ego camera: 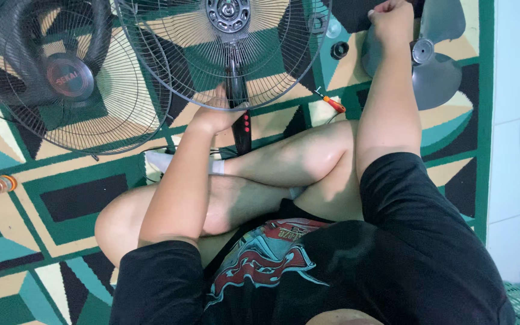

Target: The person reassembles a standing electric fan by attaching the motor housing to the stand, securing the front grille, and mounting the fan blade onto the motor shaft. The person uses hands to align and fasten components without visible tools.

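The left hand is gripping the fan's stem under the rear grille; the right hand is closing on something dark at the mat's far edge. One-handed, the fan could tip onto the screwdriver.

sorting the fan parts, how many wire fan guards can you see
2. One round black wire guard with a dark centre badge lies on the patterned mat at left; the other round wire guard stands top centre, steadied by the left hand. More may be hidden off-frame.
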